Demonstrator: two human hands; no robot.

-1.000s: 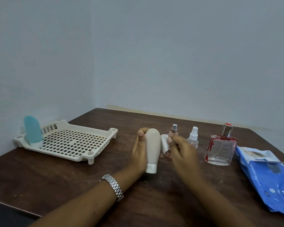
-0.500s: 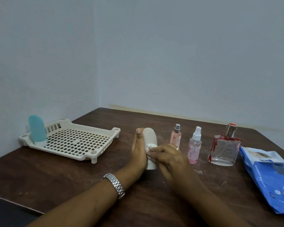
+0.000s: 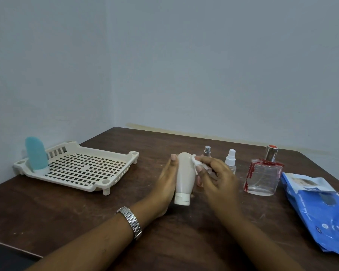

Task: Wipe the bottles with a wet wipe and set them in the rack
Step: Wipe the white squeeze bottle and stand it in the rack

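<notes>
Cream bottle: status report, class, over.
Left hand grips cream bottle. Right hand presses wet wipe on its top. Nothing between it and rack.

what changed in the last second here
The right hand brought the wipe onto the bottle front, then slid it up to the upper right side. The left hand kept gripping the bottle. The blue bottle in the rack, other bottles and pack stayed put.

Cream bottle (image 3: 185,178), teal bottle (image 3: 36,156), cream grid-holed rack (image 3: 98,185), blue wipe pack (image 3: 321,216), dark brown table (image 3: 67,216).
</notes>
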